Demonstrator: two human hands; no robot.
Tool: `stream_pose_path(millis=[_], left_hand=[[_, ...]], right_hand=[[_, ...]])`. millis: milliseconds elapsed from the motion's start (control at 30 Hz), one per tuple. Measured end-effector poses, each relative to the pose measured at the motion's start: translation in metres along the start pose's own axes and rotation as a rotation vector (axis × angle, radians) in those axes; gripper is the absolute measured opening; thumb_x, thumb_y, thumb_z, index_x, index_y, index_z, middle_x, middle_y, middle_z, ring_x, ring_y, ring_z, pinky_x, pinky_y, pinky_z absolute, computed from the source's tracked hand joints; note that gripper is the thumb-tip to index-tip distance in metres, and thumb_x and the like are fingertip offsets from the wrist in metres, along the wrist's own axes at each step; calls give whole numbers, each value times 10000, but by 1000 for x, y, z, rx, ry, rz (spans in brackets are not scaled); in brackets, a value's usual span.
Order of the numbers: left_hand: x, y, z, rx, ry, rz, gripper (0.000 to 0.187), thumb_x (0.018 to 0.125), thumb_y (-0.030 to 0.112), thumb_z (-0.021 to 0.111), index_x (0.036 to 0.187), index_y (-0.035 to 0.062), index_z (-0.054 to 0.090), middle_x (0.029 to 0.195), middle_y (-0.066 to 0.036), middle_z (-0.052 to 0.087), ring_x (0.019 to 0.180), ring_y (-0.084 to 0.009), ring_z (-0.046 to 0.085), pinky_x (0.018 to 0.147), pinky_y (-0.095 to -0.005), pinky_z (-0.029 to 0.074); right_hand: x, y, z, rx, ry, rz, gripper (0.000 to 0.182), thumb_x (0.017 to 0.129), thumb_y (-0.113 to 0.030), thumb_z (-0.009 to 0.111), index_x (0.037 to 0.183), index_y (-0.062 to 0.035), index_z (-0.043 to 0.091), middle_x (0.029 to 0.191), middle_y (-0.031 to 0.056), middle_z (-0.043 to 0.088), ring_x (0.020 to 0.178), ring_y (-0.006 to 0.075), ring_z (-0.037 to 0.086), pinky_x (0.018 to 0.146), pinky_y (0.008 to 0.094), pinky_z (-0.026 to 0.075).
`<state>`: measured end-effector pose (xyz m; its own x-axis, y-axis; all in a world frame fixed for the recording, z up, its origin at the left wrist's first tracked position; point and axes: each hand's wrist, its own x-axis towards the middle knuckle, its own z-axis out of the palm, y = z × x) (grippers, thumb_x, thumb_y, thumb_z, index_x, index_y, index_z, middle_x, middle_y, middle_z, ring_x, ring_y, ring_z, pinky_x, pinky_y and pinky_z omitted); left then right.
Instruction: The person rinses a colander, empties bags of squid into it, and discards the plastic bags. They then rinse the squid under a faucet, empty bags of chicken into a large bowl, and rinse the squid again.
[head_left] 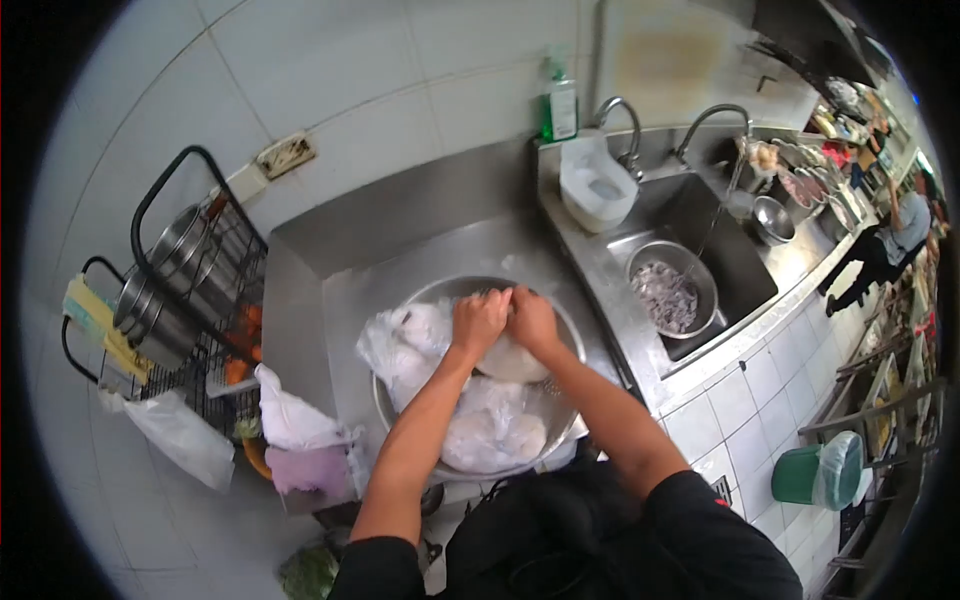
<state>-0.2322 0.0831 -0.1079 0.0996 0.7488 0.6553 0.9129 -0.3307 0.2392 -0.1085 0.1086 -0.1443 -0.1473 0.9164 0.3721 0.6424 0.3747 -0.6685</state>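
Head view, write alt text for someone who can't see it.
A person's left hand and right hand close together over plastic bags in a metal bowl. To the right, a tap runs into a sink holding a pot.

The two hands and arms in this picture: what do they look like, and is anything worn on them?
The left hand and right hand are human and ungloved. No watch or bracelet shows on either forearm. The left sleeve and right sleeve are plain-looking black, short enough to leave the forearms uncovered.
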Motion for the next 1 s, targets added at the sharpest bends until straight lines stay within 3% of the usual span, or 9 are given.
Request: stream_pose_path(millis=[33,133,167,367,467,667,867,900,1000], left_hand=[[-3,-3,-2,-45,-100,-81,284,921,255,599,702,75,590,680,-150,635,654,-344,635,592,-454,501],[-2,12,-28,39,82,-15,184,896,190,615,777,57,572,788,-117,584,793,-332,580,703,-449,463],[-15,19,-36,80,-23,12,137,858,168,628,883,42,582,889,-121,526,878,-326,524,775,-445,434],[-70,34,-19,-209,-147,-46,276,820,144,635,1051,0,591,968,-156,512,912,-351,532,792,-434,448],[-59,49,-49,-301,-190,-158,232,805,143,649,981,-3,612,991,-168,500,933,-362,535,808,-439,457],[-59,57,-63,-289,-108,-109,127,787,114,661,783,-5,617,1004,-175,495,931,-355,528,796,-434,464],[-72,42,-79,-236,-87,-41,161,785,143,690,783,1,613,1011,-169,501,925,-343,529,794,-425,463],[-74,44,-87,-231,-95,-66,161,785,146,690,798,0,623,1010,-173,506,926,-343,535,795,-425,467],[-92,32,-104,-227,-130,-176,180,794,162,692,829,-8,642,1007,-183,520,925,-349,549,799,-427,474]], right_hand=[[-5,1,-5,-41,-41,-2,198,687,-129,676,825,-11,598,803,228,653,755,431,635,691,504,505],[3,-5,-31,-40,-245,30,161,661,-107,655,794,-17,634,802,230,659,783,426,642,714,488,512],[5,-4,-34,-62,-279,17,152,662,-107,651,785,-19,639,798,230,657,781,424,642,714,486,512],[11,-11,-44,1,-301,-68,123,676,-102,623,761,-16,645,772,235,641,753,432,632,685,471,512],[16,-28,-58,52,-243,-56,105,679,-87,605,751,-26,650,761,238,634,744,442,624,676,485,506],[46,-57,-86,23,-108,-8,94,708,-81,601,745,-5,642,727,234,636,727,421,635,686,479,507],[68,-39,-91,72,-59,98,88,712,-61,592,747,0,645,728,217,644,716,388,643,675,436,507],[68,-39,-90,91,-7,56,74,723,-42,582,724,8,636,633,152,627,577,217,621,576,363,491],[69,-36,-102,109,60,-34,88,741,-51,584,758,14,641,661,168,639,608,277,636,577,370,493]])
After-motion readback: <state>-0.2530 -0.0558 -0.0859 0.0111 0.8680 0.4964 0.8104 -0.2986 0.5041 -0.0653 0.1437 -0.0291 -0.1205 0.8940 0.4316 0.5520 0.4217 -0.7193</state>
